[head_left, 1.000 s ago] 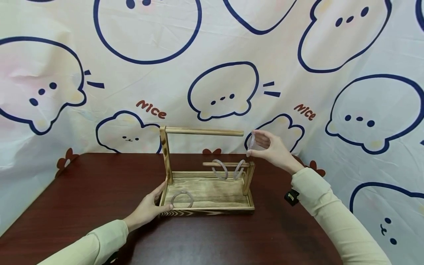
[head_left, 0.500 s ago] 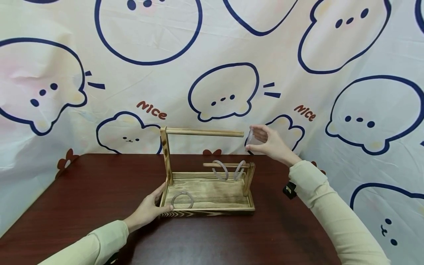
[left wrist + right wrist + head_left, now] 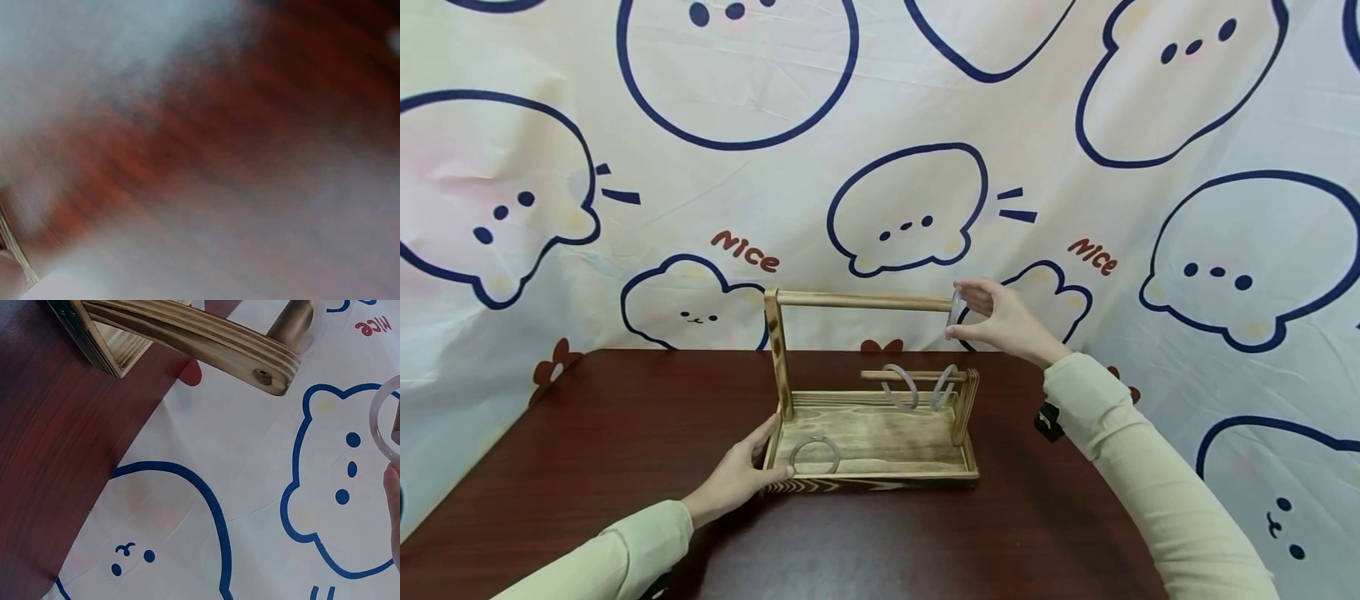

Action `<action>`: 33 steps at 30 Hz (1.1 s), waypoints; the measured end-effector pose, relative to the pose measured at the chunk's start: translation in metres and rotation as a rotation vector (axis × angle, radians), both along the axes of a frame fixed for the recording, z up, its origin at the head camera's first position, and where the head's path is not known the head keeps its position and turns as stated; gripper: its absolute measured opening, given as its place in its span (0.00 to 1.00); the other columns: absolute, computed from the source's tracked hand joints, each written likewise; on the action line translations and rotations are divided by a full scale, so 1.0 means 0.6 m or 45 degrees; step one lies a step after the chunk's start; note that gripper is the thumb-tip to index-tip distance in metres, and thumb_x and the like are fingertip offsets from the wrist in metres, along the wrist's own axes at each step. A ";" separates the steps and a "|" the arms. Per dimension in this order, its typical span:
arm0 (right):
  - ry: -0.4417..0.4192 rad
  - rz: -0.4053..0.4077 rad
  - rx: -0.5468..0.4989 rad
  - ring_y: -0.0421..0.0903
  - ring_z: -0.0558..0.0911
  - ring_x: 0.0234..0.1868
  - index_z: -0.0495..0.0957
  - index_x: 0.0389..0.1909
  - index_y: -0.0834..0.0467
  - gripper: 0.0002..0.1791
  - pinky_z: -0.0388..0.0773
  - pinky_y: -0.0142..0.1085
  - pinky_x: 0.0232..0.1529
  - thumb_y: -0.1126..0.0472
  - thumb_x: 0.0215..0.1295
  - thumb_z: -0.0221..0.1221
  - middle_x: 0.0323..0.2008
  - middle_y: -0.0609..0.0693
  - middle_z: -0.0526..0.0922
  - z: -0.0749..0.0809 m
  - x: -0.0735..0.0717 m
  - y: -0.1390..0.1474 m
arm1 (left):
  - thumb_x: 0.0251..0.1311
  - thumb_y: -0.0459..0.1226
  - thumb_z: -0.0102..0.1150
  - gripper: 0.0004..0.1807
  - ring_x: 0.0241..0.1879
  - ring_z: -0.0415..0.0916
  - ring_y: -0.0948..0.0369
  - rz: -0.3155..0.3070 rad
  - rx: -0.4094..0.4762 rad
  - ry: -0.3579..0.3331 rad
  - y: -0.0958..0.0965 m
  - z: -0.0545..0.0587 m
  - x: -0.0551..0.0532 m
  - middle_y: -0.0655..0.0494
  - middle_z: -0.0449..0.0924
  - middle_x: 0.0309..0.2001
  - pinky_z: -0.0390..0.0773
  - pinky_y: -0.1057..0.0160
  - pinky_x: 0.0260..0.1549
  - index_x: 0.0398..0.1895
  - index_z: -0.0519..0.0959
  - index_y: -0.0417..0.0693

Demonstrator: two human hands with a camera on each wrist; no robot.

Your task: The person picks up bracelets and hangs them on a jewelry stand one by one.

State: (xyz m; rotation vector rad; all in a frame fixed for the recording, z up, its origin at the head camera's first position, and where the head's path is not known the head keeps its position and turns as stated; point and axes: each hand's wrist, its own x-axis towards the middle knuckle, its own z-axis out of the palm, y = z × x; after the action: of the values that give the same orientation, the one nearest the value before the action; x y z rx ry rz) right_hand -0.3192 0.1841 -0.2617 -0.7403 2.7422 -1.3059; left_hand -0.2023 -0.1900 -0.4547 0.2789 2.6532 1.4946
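Observation:
My right hand (image 3: 1000,315) pinches a translucent pale bangle (image 3: 955,307) between thumb and fingertips, upright at the free right end of the upper rod (image 3: 865,301). In the right wrist view the rod's end shows through that bangle (image 3: 378,419); whether it encircles the rod I cannot tell. The wooden rack (image 3: 880,481) has a tray base. My left hand (image 3: 741,471) grips its front left corner, thumb on the rim. Two bangles hang on the lower rod (image 3: 872,375): a left one (image 3: 912,390) and a right one (image 3: 938,393). Another bangle (image 3: 815,439) lies in the tray's front left.
The rack stands on a dark red-brown table (image 3: 610,433). A post (image 3: 778,358) carries the upper rod at left, and a shorter post (image 3: 965,408) carries the lower rod at right. A printed cloth (image 3: 797,208) hangs behind. The left wrist view is mostly blurred.
My right hand has moved left with its bangle, from beside the upper rod's free end to that end, rising slightly on the way. The left hand and the rack hold still.

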 end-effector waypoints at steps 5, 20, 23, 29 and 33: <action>0.003 0.003 0.015 0.47 0.64 0.66 0.61 0.64 0.51 0.45 0.61 0.44 0.64 0.45 0.44 0.70 0.66 0.48 0.64 0.002 -0.002 -0.009 | 0.52 0.45 0.64 0.50 0.67 0.49 0.41 0.001 0.002 -0.006 0.000 -0.002 0.000 0.45 0.43 0.72 0.56 0.41 0.61 0.73 0.44 0.48; 0.061 0.035 0.032 0.46 0.66 0.65 0.61 0.65 0.53 0.47 0.63 0.43 0.63 0.44 0.42 0.70 0.65 0.49 0.65 0.009 -0.012 -0.036 | 0.52 0.45 0.64 0.50 0.67 0.49 0.41 0.016 0.011 -0.008 -0.001 -0.006 0.000 0.46 0.44 0.72 0.55 0.40 0.61 0.73 0.44 0.51; 0.049 0.038 0.029 0.46 0.65 0.65 0.62 0.65 0.52 0.48 0.63 0.43 0.63 0.44 0.42 0.71 0.65 0.48 0.64 0.014 -0.012 -0.042 | 0.52 0.45 0.64 0.50 0.67 0.50 0.41 0.011 -0.002 0.006 0.000 -0.005 0.000 0.45 0.44 0.72 0.57 0.41 0.60 0.73 0.44 0.49; 0.043 0.057 0.057 0.47 0.64 0.66 0.62 0.64 0.50 0.45 0.61 0.44 0.64 0.47 0.44 0.70 0.66 0.47 0.64 0.019 -0.017 -0.051 | 0.52 0.44 0.65 0.50 0.67 0.50 0.41 0.016 0.003 0.002 -0.001 -0.005 0.000 0.45 0.44 0.72 0.56 0.41 0.60 0.73 0.44 0.49; 0.059 0.050 0.080 0.47 0.64 0.66 0.62 0.64 0.48 0.44 0.62 0.43 0.64 0.47 0.44 0.70 0.65 0.46 0.65 0.024 -0.022 -0.058 | 0.52 0.44 0.65 0.50 0.67 0.49 0.42 0.017 0.003 0.007 -0.001 -0.005 0.000 0.45 0.44 0.72 0.57 0.42 0.61 0.73 0.45 0.49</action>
State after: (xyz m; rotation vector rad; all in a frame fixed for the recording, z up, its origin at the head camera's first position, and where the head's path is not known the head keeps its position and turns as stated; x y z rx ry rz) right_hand -0.3323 0.1494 -0.2476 -0.8252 2.7754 -1.2040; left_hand -0.2024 -0.1906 -0.4579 0.2660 2.6627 1.5030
